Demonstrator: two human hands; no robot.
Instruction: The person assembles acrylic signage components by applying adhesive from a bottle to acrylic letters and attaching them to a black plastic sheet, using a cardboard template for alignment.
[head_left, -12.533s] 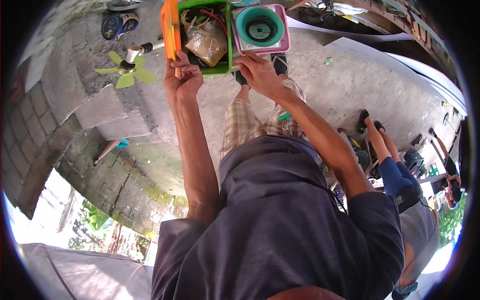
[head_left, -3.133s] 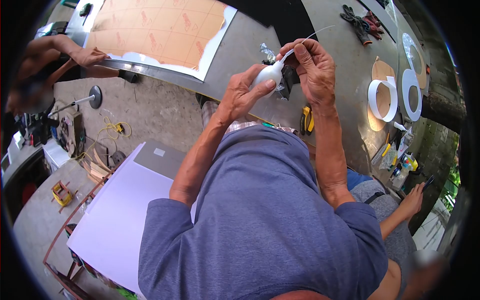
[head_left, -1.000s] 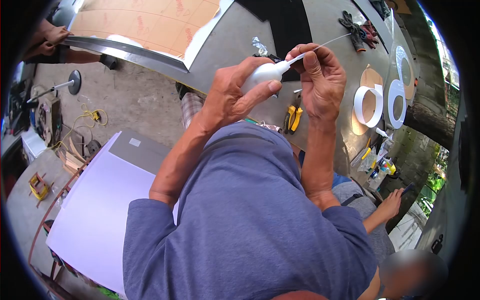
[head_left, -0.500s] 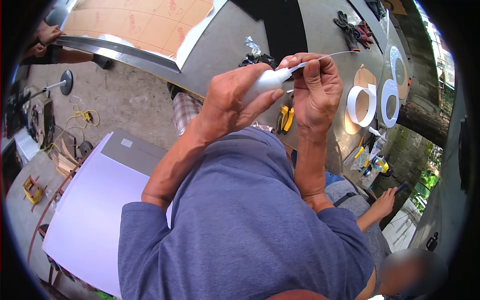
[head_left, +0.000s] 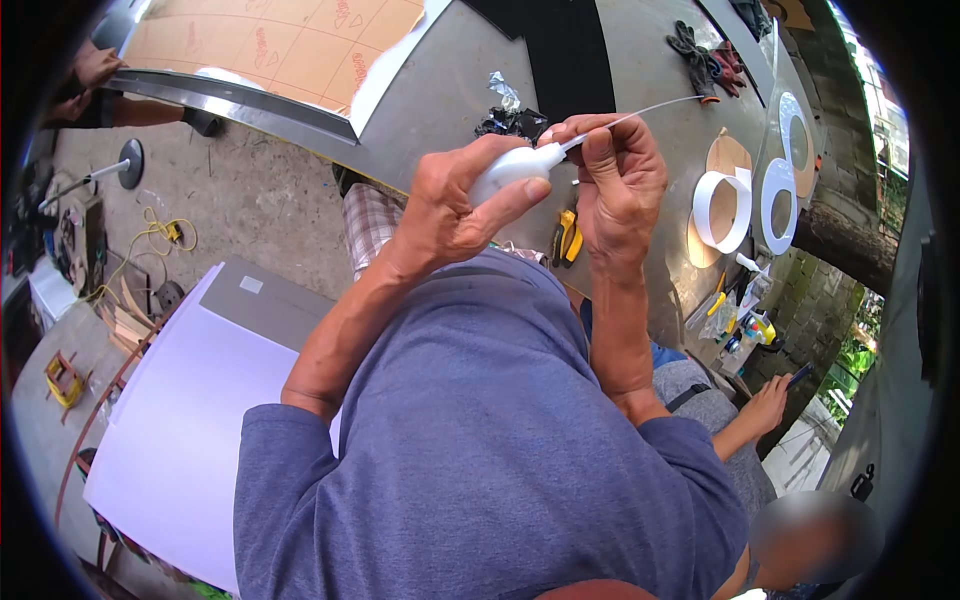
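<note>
My left hand (head_left: pixel 447 200) is wrapped round a white squeeze bottle (head_left: pixel 507 174), which tilts with its nozzle up and to the right. The fingers of my right hand (head_left: pixel 622 195) pinch the thin nozzle tube (head_left: pixel 655 106) just beyond the bottle's tip. The tube's free end curves out to the right over the table. Yellow-and-black pliers (head_left: pixel 568 238) lie on the table below my right wrist. Crumpled black plastic and foil (head_left: pixel 510 118) sit just beyond the bottle.
A grey table (head_left: pixel 650 40) carries a black sheet (head_left: pixel 570 60), work gloves (head_left: pixel 705 65) and white rings (head_left: pixel 722 212). Brown-covered board (head_left: pixel 270 45) lies at upper left. Another person's hand (head_left: pixel 768 405) holds a phone at right; someone's hands (head_left: pixel 97 68) show at far left.
Both my hands, with the bottle and tube, have shifted slightly left. My grip on each looks the same.
</note>
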